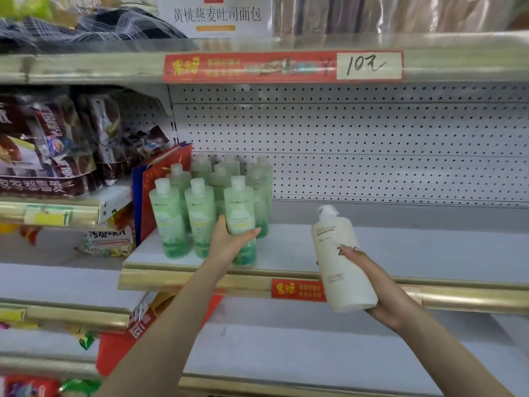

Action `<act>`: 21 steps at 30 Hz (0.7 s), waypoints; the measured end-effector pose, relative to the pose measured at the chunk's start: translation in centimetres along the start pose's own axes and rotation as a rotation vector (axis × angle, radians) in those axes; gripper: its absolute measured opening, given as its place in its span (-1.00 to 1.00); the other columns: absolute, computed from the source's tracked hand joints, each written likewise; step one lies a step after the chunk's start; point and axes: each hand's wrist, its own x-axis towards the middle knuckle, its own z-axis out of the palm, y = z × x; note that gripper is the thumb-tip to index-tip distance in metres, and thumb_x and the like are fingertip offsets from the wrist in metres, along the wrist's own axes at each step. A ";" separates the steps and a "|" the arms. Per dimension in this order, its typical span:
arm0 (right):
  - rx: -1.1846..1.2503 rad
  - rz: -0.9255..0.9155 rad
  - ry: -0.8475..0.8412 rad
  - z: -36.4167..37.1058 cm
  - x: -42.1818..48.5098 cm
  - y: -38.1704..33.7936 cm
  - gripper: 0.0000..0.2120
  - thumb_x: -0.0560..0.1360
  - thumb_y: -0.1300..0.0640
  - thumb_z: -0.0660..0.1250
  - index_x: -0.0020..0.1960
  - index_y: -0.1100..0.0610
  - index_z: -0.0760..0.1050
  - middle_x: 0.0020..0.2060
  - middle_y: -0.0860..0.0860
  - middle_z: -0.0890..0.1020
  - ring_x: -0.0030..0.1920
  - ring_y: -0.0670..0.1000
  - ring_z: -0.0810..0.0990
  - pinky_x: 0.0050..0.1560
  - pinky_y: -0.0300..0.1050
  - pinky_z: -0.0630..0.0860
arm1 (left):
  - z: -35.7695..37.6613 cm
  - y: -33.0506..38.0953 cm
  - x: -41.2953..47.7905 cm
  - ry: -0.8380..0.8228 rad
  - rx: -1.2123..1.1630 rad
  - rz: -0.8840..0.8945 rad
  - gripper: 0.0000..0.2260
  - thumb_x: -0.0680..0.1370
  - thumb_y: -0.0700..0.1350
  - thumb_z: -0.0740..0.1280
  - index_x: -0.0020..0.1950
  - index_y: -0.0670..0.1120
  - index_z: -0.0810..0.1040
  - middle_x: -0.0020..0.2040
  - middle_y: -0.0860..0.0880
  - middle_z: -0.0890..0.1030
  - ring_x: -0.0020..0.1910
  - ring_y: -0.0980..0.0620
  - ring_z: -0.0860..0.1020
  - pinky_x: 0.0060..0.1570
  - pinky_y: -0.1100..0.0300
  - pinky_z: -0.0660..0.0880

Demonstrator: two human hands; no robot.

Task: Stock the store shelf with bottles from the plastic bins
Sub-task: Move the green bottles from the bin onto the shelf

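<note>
Several green bottles with white caps stand grouped at the left end of the white shelf [400, 253]. My left hand [229, 242] wraps around the front right green bottle [240, 213], which stands upright near the shelf's front edge. My right hand [380, 285] holds a cream pump bottle [340, 265], tilted slightly left, in front of the shelf's gold edge. The plastic bins are out of view.
A red and blue gift bag [160, 190] leans just left of the green bottles. Snack bags [57, 144] fill the left shelf section. A red price strip [283, 67] marks the shelf above. A white shelf [286, 348] lies below.
</note>
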 end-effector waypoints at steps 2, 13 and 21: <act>0.000 0.016 0.001 0.0 0.5 0.1 -0.15 0.02 -0.20 0.59 0.24 0.08 0.48 0.06 0.13 0.64 -0.07 0.07 0.65 -0.10 -0.01 0.58 | 0.2 -0.9 0.4 -0.007 0.006 0.031 -0.50 0.33 -0.20 0.55 0.16 -0.02 0.40 0.02 0.04 0.58 0.02 0.07 0.56 -0.16 0.27 0.49; 0.029 0.062 0.021 0.8 3.0 0.8 -0.25 0.15 -0.17 0.54 0.25 0.10 0.46 0.03 0.14 0.63 -0.08 0.09 0.64 -0.10 -0.01 0.57 | 0.4 -2.9 1.5 -0.033 0.093 0.180 -0.47 0.38 -0.16 0.51 0.21 0.04 0.31 0.03 0.19 0.52 0.01 0.29 0.49 -0.07 0.37 0.44; 0.450 0.107 0.006 0.8 4.5 0.5 -0.47 0.41 -0.11 0.33 0.31 0.11 0.42 0.01 0.20 0.62 -0.12 0.14 0.66 -0.18 0.00 0.62 | 0.0 -4.3 2.2 -0.118 0.187 0.237 -0.36 0.43 -0.22 0.46 0.38 -0.06 0.16 0.21 0.04 0.45 0.19 0.10 0.45 0.21 0.16 0.42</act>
